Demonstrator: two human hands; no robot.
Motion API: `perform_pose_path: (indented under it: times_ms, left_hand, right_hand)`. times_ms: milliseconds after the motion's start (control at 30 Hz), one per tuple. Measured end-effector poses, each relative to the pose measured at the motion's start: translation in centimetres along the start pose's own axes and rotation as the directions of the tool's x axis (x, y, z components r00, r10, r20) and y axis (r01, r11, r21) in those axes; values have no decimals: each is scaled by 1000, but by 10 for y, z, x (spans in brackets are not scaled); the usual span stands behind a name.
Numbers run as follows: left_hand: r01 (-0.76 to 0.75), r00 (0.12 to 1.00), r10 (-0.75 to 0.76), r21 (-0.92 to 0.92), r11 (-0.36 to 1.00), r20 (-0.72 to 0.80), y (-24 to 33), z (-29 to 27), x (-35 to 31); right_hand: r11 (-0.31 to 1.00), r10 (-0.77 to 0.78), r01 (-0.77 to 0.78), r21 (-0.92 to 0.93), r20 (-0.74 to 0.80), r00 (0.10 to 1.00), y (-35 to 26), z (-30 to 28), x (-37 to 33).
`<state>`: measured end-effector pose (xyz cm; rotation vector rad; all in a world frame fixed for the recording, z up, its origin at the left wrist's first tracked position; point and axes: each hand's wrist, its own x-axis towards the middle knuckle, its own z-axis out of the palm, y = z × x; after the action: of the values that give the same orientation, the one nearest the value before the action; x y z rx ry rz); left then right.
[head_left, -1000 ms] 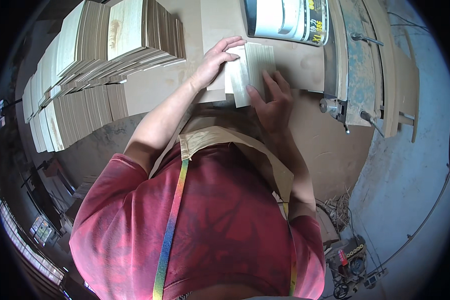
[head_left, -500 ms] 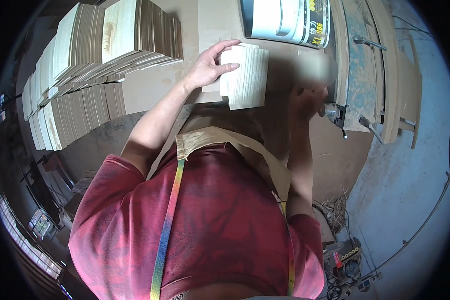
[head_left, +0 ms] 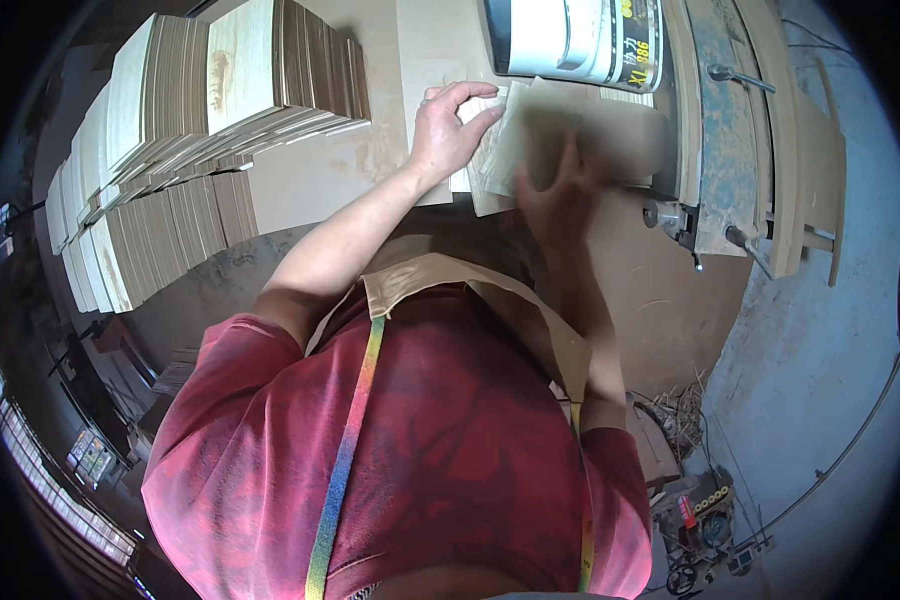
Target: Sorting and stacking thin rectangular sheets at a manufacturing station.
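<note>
My left hand (head_left: 450,128) rests against the left edge of a small stack of thin pale wooden boards (head_left: 487,160), its thumb and fingers apart and slightly curved. A thin pale board (head_left: 515,128) lies tilted along the stack's right side. Over that board reaches my right hand (head_left: 562,195), thumb and forefinger spread, though the rest of it is smeared. A grey blur covers the area just beyond its fingers, so I cannot make out what it touches there.
Rows of pale boards (head_left: 245,65) stand on the brown worktop (head_left: 315,180) at the left. A white and black bucket (head_left: 570,40) stands at the far side. Along the right runs a worn blue machine bed (head_left: 725,130) with clamp handles (head_left: 740,80).
My right hand has moved left from the machine side to the stack. My left hand has shifted slightly right, its thumb no longer on top of the boards. A board now lies askew there.
</note>
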<state>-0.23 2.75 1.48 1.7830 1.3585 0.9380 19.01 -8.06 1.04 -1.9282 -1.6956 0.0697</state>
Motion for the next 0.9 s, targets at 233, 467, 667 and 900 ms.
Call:
perform_pose_path:
  times_ms: [233, 467, 667, 900]
  left_hand:
    - [-10, 990, 32, -158, 987, 138, -5, -4, 1]
    - [33, 998, -3, -471, 882, 65, -31, -3, 1]
    - [304, 937, -132, -572, 762, 322, -37, -43, -5]
    - [180, 935, -49, -350, 919, 353, -33, -52, 2]
  right_hand:
    - [972, 206, -226, 68, 220, 954, -39, -16, 35]
    - [974, -21, -13, 226, 148, 989, -44, -17, 9]
    - [873, -12, -36, 487, 96, 995, -20, -32, 3]
    - [961, 0, -18, -276, -64, 998, 72, -2, 12]
